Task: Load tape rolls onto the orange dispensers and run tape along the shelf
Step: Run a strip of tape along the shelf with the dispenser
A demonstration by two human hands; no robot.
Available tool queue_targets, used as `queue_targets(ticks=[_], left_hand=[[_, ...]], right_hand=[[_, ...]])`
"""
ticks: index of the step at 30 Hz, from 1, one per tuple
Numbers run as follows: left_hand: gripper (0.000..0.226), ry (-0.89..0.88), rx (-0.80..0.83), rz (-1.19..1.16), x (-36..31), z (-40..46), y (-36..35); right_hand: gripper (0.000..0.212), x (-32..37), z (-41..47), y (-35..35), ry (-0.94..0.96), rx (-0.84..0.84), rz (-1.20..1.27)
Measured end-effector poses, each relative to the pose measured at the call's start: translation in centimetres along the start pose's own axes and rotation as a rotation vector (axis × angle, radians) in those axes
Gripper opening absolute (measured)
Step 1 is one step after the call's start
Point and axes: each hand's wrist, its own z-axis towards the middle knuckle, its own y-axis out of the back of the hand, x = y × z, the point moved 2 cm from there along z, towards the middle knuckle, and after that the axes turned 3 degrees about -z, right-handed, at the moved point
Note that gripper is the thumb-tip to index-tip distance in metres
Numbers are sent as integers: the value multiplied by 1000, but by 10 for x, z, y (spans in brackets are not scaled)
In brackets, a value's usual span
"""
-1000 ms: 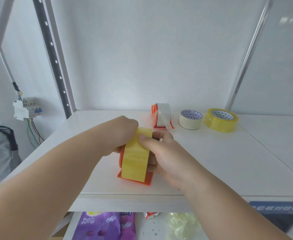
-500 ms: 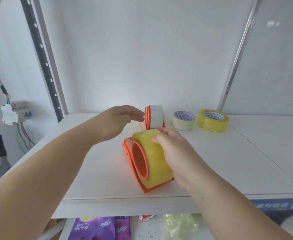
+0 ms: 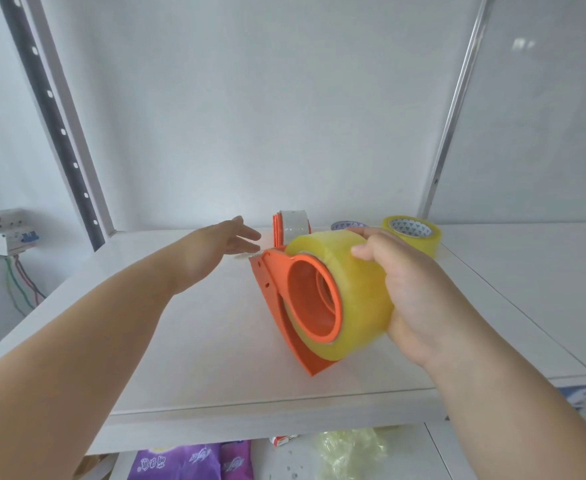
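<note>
Loaded orange dispenser up front, 3 more tape pieces at the back of the shelf.

The near orange dispenser carries a fat yellow tape roll on its round hub, tilted, its lower corner near the front edge of the white shelf. Behind it, a second orange dispenser stands upright with a whitish tape roll mounted. To the right lies a pale roll, mostly hidden, and beside it a yellow roll lying flat, patterned core facing up.
</note>
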Motion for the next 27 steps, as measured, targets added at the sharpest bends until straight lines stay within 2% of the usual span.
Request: queue_targets(ticks=[4,9,13,23,27], left_hand=[[58,77,-24,-112,7,5,-5],[65,174,14,-550,10,8,-15],[71,179,58,-752,7,7,-25],[71,153,7,-692,8,0,-37],[71,196,5,-705,12,-3,-47]], right_hand=[[45,3,2,1,43,-11,53],[38,12,4,0,115,-45,172],[42,18,5,-5,145,-53,207],[43,25,11,-7,201,-137,187],[42,24,11,-12,231,-144,192]])
